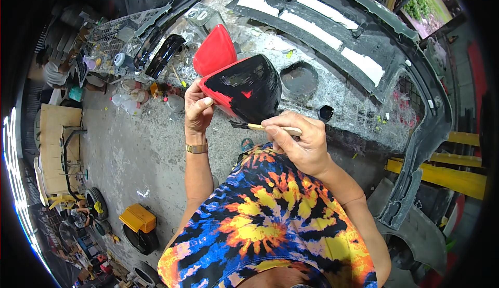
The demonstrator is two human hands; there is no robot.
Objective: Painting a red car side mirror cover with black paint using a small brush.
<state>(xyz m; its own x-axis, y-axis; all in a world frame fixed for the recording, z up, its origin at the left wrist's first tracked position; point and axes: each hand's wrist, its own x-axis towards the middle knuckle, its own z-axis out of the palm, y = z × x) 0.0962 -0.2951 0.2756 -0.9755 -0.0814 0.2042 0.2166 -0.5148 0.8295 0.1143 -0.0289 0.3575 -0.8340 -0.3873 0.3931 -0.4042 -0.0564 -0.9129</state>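
Note:
My left hand grips the left edge of a curved shell, red at its rim and mostly coated in glossy wet-looking black, with a small red patch showing. My right hand holds a brush with a pale wooden handle and dark bristles, just below the shell's lower edge. A similar all-red shell lies on the paint-spattered worktable behind it. A dark round shallow container and a small black cup are to the right of the black-coated shell.
A large grey bumper with white patches spans the back and right of the worktable. Yellow beams are at the right. Plastic bottles, a tyre and a yellow container stand at the left. Another person is at the far left.

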